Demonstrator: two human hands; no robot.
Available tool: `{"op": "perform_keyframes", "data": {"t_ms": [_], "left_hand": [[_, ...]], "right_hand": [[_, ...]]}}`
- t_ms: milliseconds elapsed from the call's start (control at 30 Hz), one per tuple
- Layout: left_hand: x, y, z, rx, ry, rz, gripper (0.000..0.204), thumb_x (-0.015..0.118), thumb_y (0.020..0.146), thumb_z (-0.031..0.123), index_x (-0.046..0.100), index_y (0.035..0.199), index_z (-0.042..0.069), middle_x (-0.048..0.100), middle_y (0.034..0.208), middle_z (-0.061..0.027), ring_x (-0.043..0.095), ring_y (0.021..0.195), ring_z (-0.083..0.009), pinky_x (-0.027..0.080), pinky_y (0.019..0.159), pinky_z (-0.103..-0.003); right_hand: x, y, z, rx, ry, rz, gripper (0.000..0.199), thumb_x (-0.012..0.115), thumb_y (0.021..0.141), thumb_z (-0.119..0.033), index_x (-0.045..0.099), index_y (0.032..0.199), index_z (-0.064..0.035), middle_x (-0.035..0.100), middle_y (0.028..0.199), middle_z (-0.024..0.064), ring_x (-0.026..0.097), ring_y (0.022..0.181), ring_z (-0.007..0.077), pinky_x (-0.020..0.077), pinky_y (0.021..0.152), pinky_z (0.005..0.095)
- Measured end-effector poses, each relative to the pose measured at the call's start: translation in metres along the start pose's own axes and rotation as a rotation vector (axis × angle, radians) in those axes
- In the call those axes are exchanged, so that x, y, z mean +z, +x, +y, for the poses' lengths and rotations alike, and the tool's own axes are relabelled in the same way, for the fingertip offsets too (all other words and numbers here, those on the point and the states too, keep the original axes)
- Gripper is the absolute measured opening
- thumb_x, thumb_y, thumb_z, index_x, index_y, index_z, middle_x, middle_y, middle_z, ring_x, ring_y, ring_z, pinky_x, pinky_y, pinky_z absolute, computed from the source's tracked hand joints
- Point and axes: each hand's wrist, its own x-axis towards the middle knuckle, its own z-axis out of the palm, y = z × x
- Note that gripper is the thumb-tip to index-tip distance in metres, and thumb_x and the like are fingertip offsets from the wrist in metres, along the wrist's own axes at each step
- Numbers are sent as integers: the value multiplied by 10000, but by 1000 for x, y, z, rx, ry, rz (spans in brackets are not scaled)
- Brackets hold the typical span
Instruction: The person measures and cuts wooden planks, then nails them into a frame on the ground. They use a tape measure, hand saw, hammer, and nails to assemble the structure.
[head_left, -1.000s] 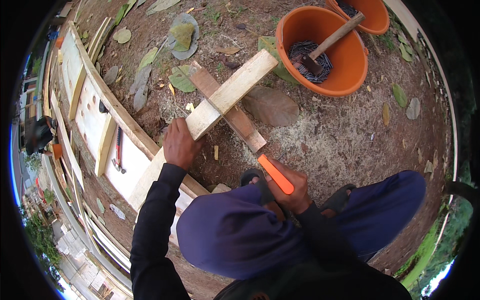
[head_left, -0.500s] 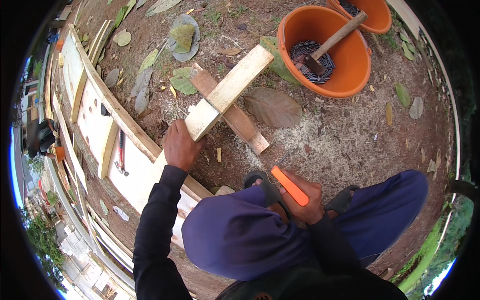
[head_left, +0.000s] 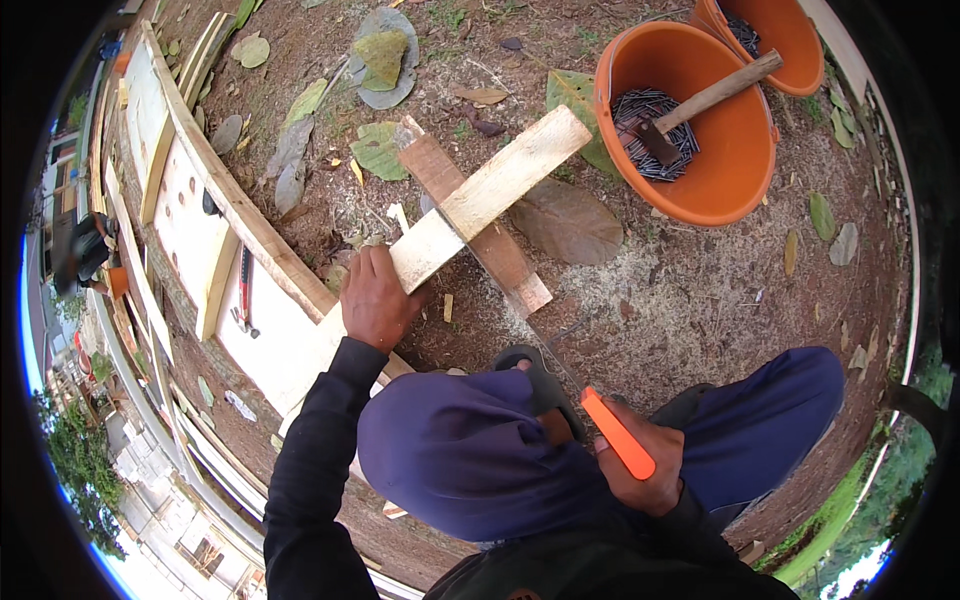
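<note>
My left hand [head_left: 380, 300] is closed over a pale wooden plank [head_left: 530, 165], holding it down near its middle. The plank lies slantwise across a shorter brown board [head_left: 437, 172] on the ground, and its far end overhangs that board. In my right hand [head_left: 655, 470], beside my knee, is the orange handle of a handsaw [head_left: 620, 435]. Its thin blade runs up and left to a dark cut line across the plank, just past my left hand. How deep the cut goes I cannot tell.
An orange bucket [head_left: 745, 165] at the far right holds nails and a wooden-handled hammer [head_left: 720, 92]. Behind it stands a second orange bucket [head_left: 800, 50]. To the left lies a long timber frame [head_left: 265, 250] with a red-handled claw hammer [head_left: 244, 290]. Sawdust and large leaves cover the soil.
My right hand has pulled the saw back toward me and to the right, so more blade shows. My left hand keeps its hold on the plank. The view has shifted slightly.
</note>
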Motion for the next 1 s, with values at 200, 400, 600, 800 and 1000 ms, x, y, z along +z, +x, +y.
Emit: {"op": "perform_keyframes", "data": {"t_ms": [200, 400, 600, 800, 1000], "left_hand": [[-2, 1, 3, -27, 20, -22, 602, 895, 665, 256, 490, 1051, 33, 552, 1016, -146, 584, 1000, -370, 481, 847, -474], [-3, 3, 4, -17, 1, -36, 598, 883, 662, 240, 487, 1060, 34, 552, 1029, -142, 583, 1007, -367, 482, 865, -474], [-5, -1, 2, -16, -11, -24, 610, 886, 670, 259, 490, 1072, 27, 549, 1042, -149, 580, 1023, -365, 479, 871, -478], [0, 0, 3, -34, 14, -46, 621, 893, 677, 270, 485, 1077, 26, 547, 1052, -155, 576, 1035, -370, 474, 867, -487], [3, -2, -2, -37, 24, -20, 628, 907, 669, 260, 485, 1068, 21, 556, 1061, -161, 575, 1032, -380, 481, 853, -489]], "right_hand": [[0, 7, 7, -32, -90, -71, 420, 729, 794, 2, 667, 1202, 80, 731, 893, 194, 739, 742, 282, 583, 674, 352], [35, 54, 15, -51, 27, -42, 411, 694, 849, -14, 654, 1250, 66, 746, 1038, 215, 766, 869, 308, 604, 754, 348], [33, 41, 31, -53, 23, -72, 422, 669, 859, 29, 639, 1277, 75, 742, 1090, 214, 761, 850, 219, 576, 738, 301], [69, 92, 42, -152, 110, 9, 454, 712, 838, -32, 643, 1280, 45, 739, 1121, 194, 765, 908, 295, 601, 776, 350], [48, 39, 63, -178, 87, 21, 444, 705, 821, -29, 660, 1259, 35, 744, 1088, 179, 752, 858, 323, 609, 756, 352]]}}
